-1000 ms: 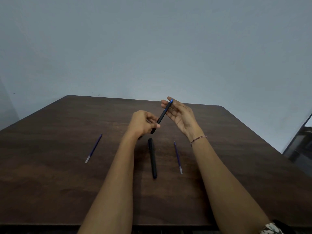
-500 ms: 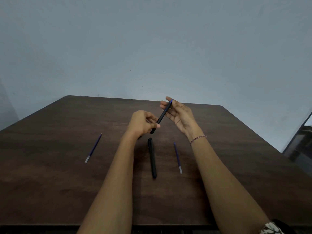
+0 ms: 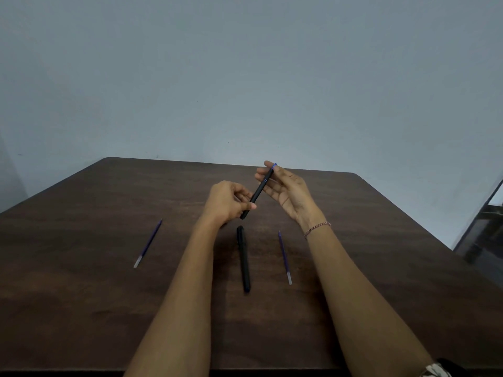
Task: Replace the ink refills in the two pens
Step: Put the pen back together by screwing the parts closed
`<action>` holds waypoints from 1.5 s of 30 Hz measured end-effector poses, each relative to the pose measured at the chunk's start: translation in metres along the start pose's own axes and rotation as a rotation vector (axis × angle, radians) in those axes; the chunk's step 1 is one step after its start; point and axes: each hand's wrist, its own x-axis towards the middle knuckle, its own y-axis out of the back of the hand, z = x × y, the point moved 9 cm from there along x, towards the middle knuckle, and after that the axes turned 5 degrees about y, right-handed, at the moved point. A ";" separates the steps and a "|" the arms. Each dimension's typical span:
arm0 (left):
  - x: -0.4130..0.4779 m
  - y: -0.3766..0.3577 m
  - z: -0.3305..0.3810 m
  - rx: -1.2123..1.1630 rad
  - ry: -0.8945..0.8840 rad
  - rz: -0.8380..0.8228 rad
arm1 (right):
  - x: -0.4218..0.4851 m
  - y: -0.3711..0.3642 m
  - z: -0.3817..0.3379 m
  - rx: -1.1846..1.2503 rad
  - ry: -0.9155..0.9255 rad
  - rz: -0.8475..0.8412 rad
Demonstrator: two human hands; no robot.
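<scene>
Evidently the step in hand is seating a refill in the first pen. The left hand [image 3: 231, 202] is curled around the lower end of the black pen barrel [image 3: 258, 192], thumb pressed on its side. The barrel slants up and away from that hand to the right hand [image 3: 288, 191], whose fingers lie nearly straight against the barrel's upper end, grasping nothing. A blue refill end [image 3: 274, 166] peeks out at those fingertips.

Just below the left hand, the second black pen [image 3: 244, 259] lies on the dark wooden table [image 3: 81, 295]. One spare refill [image 3: 284, 257] lies just inside the right wrist, below its bracelet [image 3: 317, 229]. Another refill [image 3: 148, 243] lies well out beyond the left forearm.

The barrel is probably light, stiff and smooth, so it may turn or slip under a loose pinch; gripping near its middle should steady it. The refill looks thin and likely flexes, so pressure belongs straight along its length, at the very end.
</scene>
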 end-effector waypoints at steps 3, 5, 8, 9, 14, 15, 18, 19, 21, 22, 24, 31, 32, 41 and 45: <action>0.000 0.002 0.000 0.014 0.006 0.012 | 0.001 -0.004 0.001 0.009 -0.012 -0.036; 0.000 0.002 0.001 0.021 -0.001 0.018 | 0.001 -0.004 -0.001 -0.013 0.003 -0.034; -0.001 0.001 0.002 0.012 -0.003 0.011 | 0.001 0.000 -0.002 -0.057 0.022 0.010; 0.000 0.000 0.001 0.011 0.000 0.005 | 0.002 0.002 -0.002 -0.066 0.026 0.023; -0.001 0.002 0.001 0.001 -0.003 0.017 | 0.002 0.001 -0.002 -0.017 0.009 -0.001; -0.001 0.002 0.001 0.002 -0.002 0.019 | 0.002 0.000 -0.001 -0.018 0.008 -0.007; -0.002 0.002 0.000 0.007 0.001 0.018 | 0.002 0.000 -0.001 -0.057 0.015 0.003; -0.003 0.002 0.000 0.006 -0.002 0.018 | 0.001 0.000 -0.001 -0.068 0.019 0.012; -0.004 0.003 0.002 0.002 -0.015 0.019 | 0.001 0.002 -0.001 -0.077 0.024 0.039; -0.005 0.003 0.003 0.002 -0.022 0.020 | 0.001 0.004 -0.002 -0.081 0.029 0.057; -0.006 0.002 0.005 0.011 -0.024 0.017 | 0.001 0.006 -0.002 -0.086 0.034 0.084; -0.005 0.004 0.005 0.015 -0.026 0.034 | 0.001 -0.003 0.001 -0.040 -0.002 -0.009; -0.005 0.005 0.005 0.014 -0.027 0.033 | 0.001 -0.003 0.000 -0.063 0.006 -0.006; -0.005 0.003 0.006 0.009 -0.038 0.032 | 0.003 0.002 -0.001 -0.024 0.001 0.022; -0.005 0.004 0.007 0.008 -0.041 0.038 | 0.002 -0.001 -0.004 -0.091 0.031 -0.001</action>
